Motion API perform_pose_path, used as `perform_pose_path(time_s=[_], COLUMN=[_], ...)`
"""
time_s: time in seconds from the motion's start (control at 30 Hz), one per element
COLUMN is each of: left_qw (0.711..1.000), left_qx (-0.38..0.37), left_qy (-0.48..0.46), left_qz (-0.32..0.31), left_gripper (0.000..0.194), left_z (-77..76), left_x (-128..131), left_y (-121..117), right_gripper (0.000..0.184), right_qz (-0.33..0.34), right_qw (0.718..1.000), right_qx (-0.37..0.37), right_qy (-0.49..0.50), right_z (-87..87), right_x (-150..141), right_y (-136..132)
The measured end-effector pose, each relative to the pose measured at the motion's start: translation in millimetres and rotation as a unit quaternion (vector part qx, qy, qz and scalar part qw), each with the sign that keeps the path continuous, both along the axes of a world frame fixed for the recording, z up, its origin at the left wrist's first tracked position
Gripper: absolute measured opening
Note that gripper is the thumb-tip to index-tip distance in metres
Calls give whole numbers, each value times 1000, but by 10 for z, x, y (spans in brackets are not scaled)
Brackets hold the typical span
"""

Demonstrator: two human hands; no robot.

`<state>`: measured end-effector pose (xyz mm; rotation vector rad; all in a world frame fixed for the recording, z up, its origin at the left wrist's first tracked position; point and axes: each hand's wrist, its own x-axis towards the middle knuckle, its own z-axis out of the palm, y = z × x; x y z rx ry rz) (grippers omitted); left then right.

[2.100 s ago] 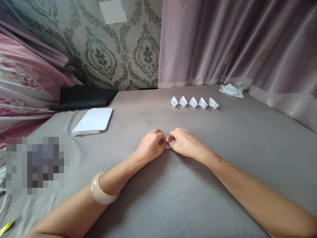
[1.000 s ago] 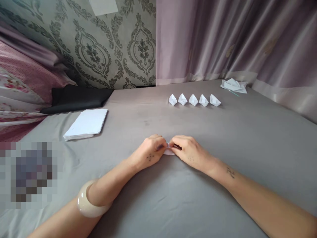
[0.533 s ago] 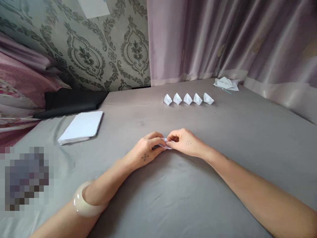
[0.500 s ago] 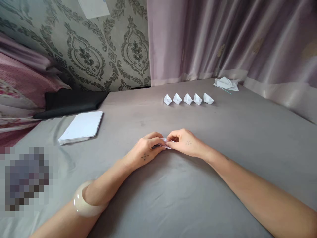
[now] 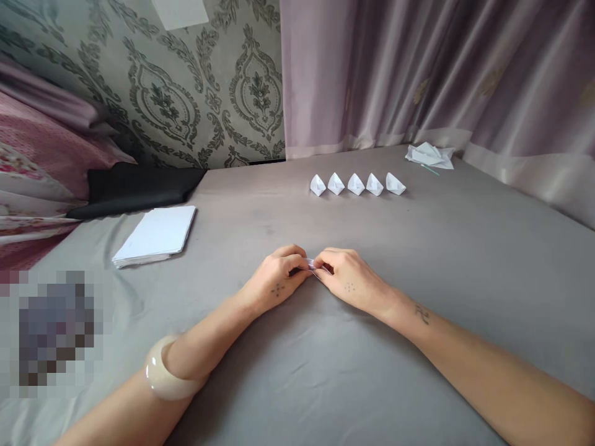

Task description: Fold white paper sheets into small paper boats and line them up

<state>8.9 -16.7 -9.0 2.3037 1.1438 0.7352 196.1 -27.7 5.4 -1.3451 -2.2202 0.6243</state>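
Note:
A small folded piece of white paper (image 5: 310, 264) is pinched between my two hands, low over the grey sheet in the middle of the view. My left hand (image 5: 281, 275) grips its left end with thumb and fingers, and a pale bangle (image 5: 170, 370) circles that forearm. From the other side, my right hand (image 5: 348, 275) is closed on the right end. Most of the paper is hidden by my fingers, so its full shape does not show. Beyond the hands, several white folded paper boats (image 5: 356, 184) stand in a row.
To the left lies a stack of white paper (image 5: 158, 232), with a black cloth (image 5: 139, 188) behind it. Folded white papers (image 5: 430, 156) and a thin green stick (image 5: 431, 170) lie at the far right by the purple curtain (image 5: 395, 74). Everything rests on a grey sheet (image 5: 297, 371).
Both hands have stayed on the folded paper, shifting their finger grip along it. The right wrist has turned slightly. The whole view has moved a little; the paper boats have stayed in place.

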Motion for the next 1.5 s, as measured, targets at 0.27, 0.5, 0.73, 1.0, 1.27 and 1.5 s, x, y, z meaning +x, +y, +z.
perform_pose_path(time_s=[0.27, 0.5, 0.73, 1.0, 1.27, 1.5], left_qw=[997, 998, 974, 886, 893, 915], left_qx=[-41, -52, -129, -325, -303, -277], left_qy=[-24, -25, -185, -315, -315, -274], left_qz=[55, 31, 27, 104, 106, 108], left_gripper=[22, 24, 25, 31, 24, 29], left_z=[59, 95, 94, 117, 62, 57], left_x=[-15, 11, 16, 115, 121, 127], left_y=[-5, -16, -11, -31, -62, -70], right_gripper=[18, 21, 14, 14, 17, 18], right_qz=[-71, -127, -140, -170, -142, -159], right_qw=[991, 966, 938, 964, 964, 964], right_qx=[-73, -186, -252, -27, -51, -84], right_qy=[90, 124, 191, 201, 220, 198], right_z=[46, 106, 76, -1, 49, 20], right_x=[-15, 8, -18, -188, -253, -227], right_y=[-25, 61, 90, -53, -129, -100])
